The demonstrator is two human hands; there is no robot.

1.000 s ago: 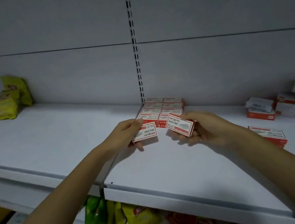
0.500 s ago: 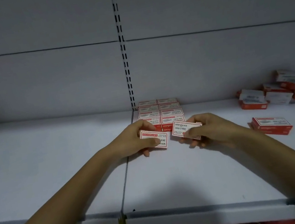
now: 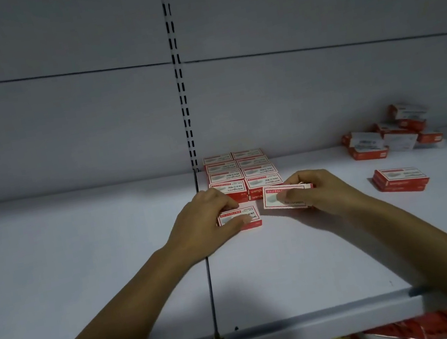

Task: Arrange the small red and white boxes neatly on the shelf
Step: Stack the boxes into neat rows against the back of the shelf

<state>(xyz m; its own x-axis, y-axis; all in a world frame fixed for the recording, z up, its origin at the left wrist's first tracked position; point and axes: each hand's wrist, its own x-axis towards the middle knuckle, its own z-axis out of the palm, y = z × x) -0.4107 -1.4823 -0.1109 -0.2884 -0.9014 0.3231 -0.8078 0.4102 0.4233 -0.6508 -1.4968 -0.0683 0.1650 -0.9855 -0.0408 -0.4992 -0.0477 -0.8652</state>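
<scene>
Two-handed on the shelf [image 3: 295, 276]: grips one box [image 3: 240, 219] flat with left hand [image 3: 206, 223], fingers curled round it, just before the arranged rows [image 3: 239, 172]. Pinches a second box [image 3: 274, 200] in right hand [image 3: 317, 191], just beside the first.

Down it goes: your left grip [image 3: 201, 221] had the left box [image 3: 239, 218] tipped up in the air a second ago. Now that box lies flat on the shelf [image 3: 293, 264], just in front of the left column of the arranged block [image 3: 242, 173], on the side toward the front edge. Your right grip [image 3: 320, 191] has swung the right box [image 3: 284, 199] out of its slant, nearly square with the right column, and brought it in close to the block's front row.
</scene>
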